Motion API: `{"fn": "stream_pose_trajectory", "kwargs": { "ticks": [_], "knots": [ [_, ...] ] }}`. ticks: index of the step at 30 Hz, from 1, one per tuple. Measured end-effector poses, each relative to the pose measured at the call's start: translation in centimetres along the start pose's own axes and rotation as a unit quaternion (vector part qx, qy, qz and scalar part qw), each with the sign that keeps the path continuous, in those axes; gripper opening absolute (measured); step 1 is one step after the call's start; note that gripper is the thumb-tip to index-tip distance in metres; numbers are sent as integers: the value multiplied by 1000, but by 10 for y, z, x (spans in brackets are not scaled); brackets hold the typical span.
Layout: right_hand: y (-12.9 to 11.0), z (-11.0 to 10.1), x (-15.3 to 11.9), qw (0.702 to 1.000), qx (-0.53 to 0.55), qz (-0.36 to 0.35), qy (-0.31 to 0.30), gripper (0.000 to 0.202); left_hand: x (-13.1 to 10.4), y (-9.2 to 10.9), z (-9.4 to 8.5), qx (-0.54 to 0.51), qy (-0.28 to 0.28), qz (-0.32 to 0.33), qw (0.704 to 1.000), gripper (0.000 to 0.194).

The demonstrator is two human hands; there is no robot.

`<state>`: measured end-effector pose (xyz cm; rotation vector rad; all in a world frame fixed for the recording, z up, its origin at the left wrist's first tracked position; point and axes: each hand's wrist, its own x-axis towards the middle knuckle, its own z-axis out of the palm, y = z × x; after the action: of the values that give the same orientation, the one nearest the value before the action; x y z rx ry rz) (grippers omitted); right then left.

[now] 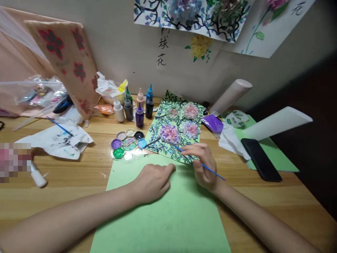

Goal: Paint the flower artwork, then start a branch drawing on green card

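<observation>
Painted green sheet of paper with dark branches and four fluffy pink-and-purple flowers (179, 122), on the wooden desk (105, 200). It lies at the far edge of the plain light-green sheet (163, 221), straight ahead of the worker, presumably so that its lower part falls within comfortable reach. The clear, flower-shaped plastic palette with colour-filled wells (128, 156) sits just left of it, probably to keep the path from paint to paper short. Behind the palette stand small plastic squeeze bottles with pointed nozzles (129, 111), upright, as suits liquid colour. Farther left, a crumpled white paper with dark smears (65, 147) carries a second blue brush (59, 125); the stains suggest blotting.

Right hand (206, 167): fingers narrowed around a slim blue paintbrush (213, 172), held aslant like a pen, apparently for fine control. The tip points to the area below the lower-left flower; whether it touches cannot be told.

Left hand (152, 182): palm down on the plain sheet, fingers bent, index reaching towards the painted sheet's near edge, perhaps to steady it. No object shows in it; its underside is hidden, so how tightly it closes cannot be told.
</observation>
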<state>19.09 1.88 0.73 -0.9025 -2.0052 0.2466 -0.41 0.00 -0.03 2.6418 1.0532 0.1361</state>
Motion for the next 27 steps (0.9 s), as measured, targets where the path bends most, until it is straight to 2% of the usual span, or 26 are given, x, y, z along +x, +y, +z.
{"fn": "stream_pose_trajectory", "kwargs": {
  "ticks": [4,6,9,11,17,21,27],
  "knots": [
    [33,-31,-23,991,-7,46,129,13,1,0,1,4,-2,-2,1000,28],
    [45,-37,-32,985,10,74,158,11,2,0,2,2,-3,-3,1000,28],
    [52,-37,-36,979,60,96,169,17,3,1,2,0,-5,-7,1000,28],
    [52,-36,-35,979,94,100,148,22,3,1,2,-2,-9,-11,1000,28],
    [47,-38,-37,981,154,119,9,27,3,1,1,-16,-24,-17,999,28],
    [47,-40,-37,982,145,122,-18,26,4,-1,2,-24,-32,-17,999,28],
    [44,-41,-36,987,125,88,-58,25,5,0,2,-17,-20,-12,1000,28]
  ]
}}
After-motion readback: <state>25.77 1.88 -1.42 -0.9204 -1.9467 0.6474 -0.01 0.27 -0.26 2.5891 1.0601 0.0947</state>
